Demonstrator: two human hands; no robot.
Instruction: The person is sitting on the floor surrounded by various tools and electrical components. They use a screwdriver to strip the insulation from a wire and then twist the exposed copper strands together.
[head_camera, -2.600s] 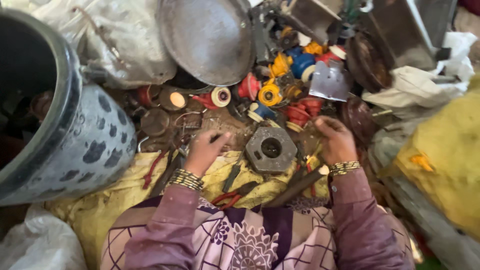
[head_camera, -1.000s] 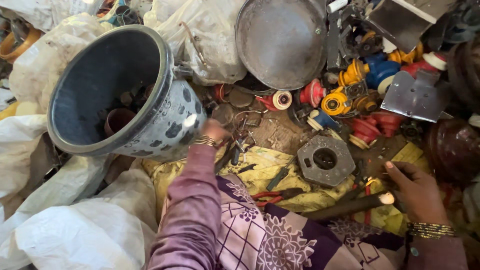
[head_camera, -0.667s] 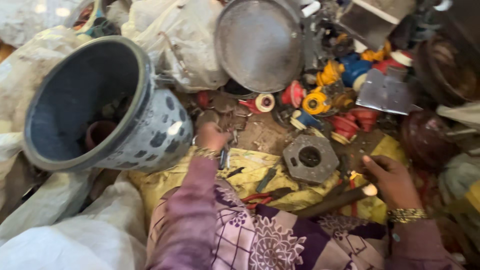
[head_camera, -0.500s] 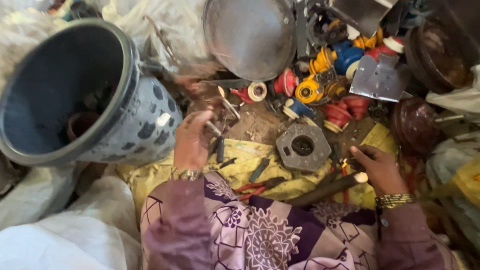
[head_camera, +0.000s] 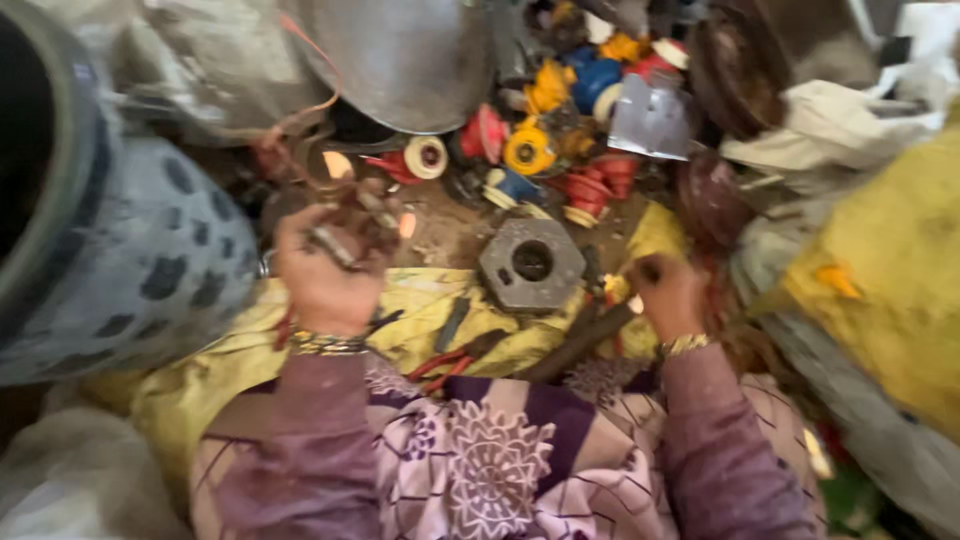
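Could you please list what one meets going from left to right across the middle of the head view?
Spotted grey bucket → left hand holding small metal scraps → hexagonal metal block → right hand → yellow sack.

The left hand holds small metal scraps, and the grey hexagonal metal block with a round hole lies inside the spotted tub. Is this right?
Not quite. In the head view the hexagonal block lies on the ground between the hands, outside the spotted tub. The left hand does hold small metal scraps.

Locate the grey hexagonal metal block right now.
Head view, centre: the grey hexagonal block lies on the yellow cloth between the left hand and the right hand, just below the red and yellow spools.
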